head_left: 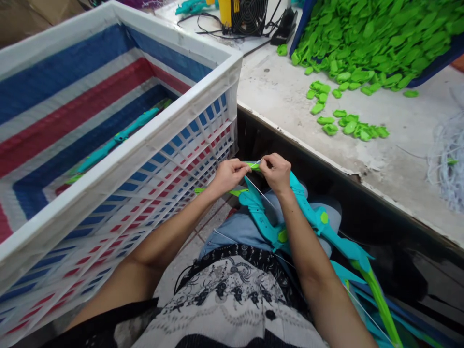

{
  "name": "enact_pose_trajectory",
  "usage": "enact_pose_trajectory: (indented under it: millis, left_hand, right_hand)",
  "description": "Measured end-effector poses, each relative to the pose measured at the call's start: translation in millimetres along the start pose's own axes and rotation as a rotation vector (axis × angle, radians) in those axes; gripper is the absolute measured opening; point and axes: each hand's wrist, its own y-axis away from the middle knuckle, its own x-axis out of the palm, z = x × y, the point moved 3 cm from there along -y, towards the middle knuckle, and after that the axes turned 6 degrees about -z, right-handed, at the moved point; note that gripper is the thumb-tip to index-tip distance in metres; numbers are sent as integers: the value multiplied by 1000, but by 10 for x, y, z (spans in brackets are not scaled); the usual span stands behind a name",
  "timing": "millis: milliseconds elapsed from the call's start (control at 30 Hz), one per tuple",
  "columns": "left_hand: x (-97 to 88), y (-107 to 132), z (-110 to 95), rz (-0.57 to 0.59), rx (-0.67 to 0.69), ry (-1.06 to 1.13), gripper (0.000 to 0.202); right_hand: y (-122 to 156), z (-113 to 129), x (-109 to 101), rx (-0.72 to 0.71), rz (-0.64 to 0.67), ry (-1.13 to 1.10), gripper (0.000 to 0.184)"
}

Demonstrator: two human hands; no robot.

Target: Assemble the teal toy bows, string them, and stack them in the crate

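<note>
My left hand is closed in a pinch on one end of a bright green limb tip of a toy bow. Close beside it, my right hand pinches a thin white string at the other end of that tip; the exact grip is hidden by the fingers. The string slants down towards my lap. Teal plastic bow bodies with green pieces lie across my lap under my forearms, and another bow stretches to the lower right past my right arm.
At left stands a large white plastic crate lined with striped cloth, with a teal bow inside. A worktable edges the right, bearing loose green plastic pieces, a tipped blue bin's green heap, a black fan and white strings.
</note>
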Motion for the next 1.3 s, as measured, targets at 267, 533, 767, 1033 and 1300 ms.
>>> enact_pose_trajectory:
  millis: [267, 533, 767, 1033, 1300]
  left_hand:
    - [-119, 186, 281, -187, -221, 464, 36]
    - [-228, 1826, 844, -36, -864, 192, 37]
    - [-42, 2097, 911, -121, -1170, 478, 32]
    - [82, 2012, 952, 26, -1330, 569, 19]
    - [0, 1946, 707, -106, -1213, 695, 18]
  right_hand:
    - [124, 55, -139, 278, -54, -225, 22]
    - [642, 642, 382, -229, 440, -97, 24]
    - [839, 515, 731, -231, 629, 310, 48]
    - [836, 525, 698, -178, 744, 404, 33]
    - [807, 465, 653, -5, 759, 106, 43]
